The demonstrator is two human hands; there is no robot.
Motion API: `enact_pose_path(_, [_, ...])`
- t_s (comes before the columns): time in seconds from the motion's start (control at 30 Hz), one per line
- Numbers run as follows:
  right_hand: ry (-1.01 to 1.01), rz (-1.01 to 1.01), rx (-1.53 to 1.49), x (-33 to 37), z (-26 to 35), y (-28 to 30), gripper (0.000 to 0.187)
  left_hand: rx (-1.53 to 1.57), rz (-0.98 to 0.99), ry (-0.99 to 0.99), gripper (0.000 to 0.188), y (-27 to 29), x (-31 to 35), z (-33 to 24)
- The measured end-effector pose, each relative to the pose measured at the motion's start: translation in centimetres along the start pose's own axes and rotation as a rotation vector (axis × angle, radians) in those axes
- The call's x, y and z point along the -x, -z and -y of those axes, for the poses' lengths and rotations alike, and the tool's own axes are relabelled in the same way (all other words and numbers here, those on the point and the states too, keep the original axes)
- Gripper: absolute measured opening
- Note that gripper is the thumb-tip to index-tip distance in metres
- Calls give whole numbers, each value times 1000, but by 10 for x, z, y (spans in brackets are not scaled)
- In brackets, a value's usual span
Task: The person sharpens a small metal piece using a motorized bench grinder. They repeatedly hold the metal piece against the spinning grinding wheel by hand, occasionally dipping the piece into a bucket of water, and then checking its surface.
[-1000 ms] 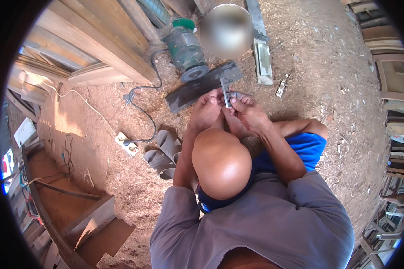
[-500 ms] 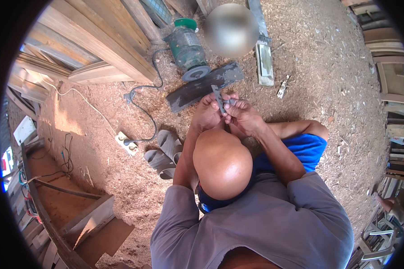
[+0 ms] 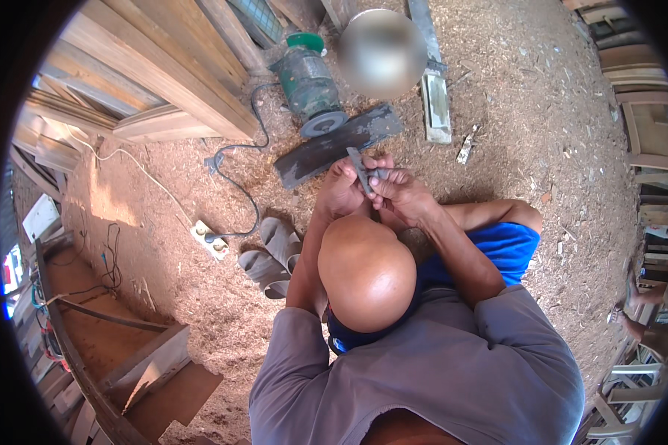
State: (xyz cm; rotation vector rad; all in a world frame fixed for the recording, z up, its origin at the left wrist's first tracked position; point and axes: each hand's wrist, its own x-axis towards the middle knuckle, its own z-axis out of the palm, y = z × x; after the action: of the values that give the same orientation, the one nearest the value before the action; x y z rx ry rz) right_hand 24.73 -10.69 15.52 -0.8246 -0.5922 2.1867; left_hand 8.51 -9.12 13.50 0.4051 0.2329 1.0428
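- The small grey metal blade [image 3: 361,172] sits pinched between both sets of fingertips, above the dark plank [image 3: 339,144].
- Left hand [image 3: 343,189] and right hand [image 3: 401,194] are curled tight on it.
- Since a second ago it's tilted a little more, with the hands in much the same spot.

Both hands meet just above centre, toward twelve o'clock: the left hand [image 3: 343,189] and the right hand [image 3: 402,194] pinch a small flat grey metal blade [image 3: 361,170] between their fingertips, the blade tilted on a slant. Just beyond it, at twelve, a dark flat rectangular slab [image 3: 334,145] lies on the sawdust-covered ground [image 3: 527,111], with a green electric motor with a grinding disc [image 3: 309,85] touching its far edge. At ten o'clock sit stacked wooden planks [image 3: 148,74]. At nine, a white power strip [image 3: 209,240] lies near a pair of grey sandals [image 3: 271,256].
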Motion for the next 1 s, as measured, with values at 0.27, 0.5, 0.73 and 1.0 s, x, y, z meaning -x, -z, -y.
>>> enact_pose_path(0.27, [-33, -7, -48, 1, -1, 0, 16, -64, 14, 14, 41, 0, 0, -3])
enact_pose_path(0.5, [-22, 58, 54, 6, 1, 4, 17, -8, -1, -38, 39, -21, 0, -12])
enact_pose_path(0.73, [-22, 58, 53, 8, 4, 4, 15, 7, 8, 4, 37, -17, -2, -13])
enact_pose_path(1.0, [217, -132, 726, 20, 24, -14, 15, -672, -277, -33, 33, -25, -2, -26])
